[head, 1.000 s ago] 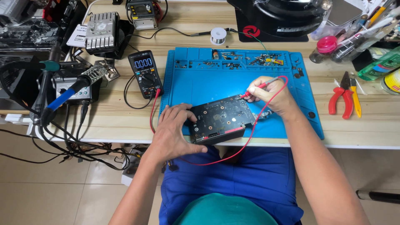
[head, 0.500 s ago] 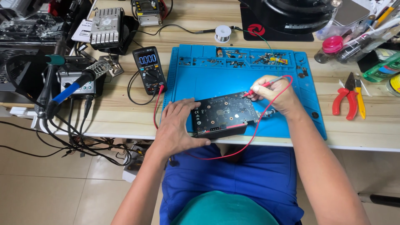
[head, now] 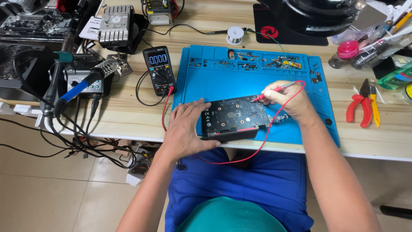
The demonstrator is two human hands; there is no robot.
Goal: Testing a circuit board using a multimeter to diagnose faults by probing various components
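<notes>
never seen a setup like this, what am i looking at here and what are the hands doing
This is one view from a camera worn on a person's head, looking down at a wooden workbench. No robot here, just two bare hands. The left hand steadies a dark circuit board lying on a blue work mat. The right hand holds a red test probe with its tip on the board. Its red lead runs to a meter with a lit display. Around them lie red-handled pliers, a soldering iron in its stand, a solder spool and small loose parts.
</notes>
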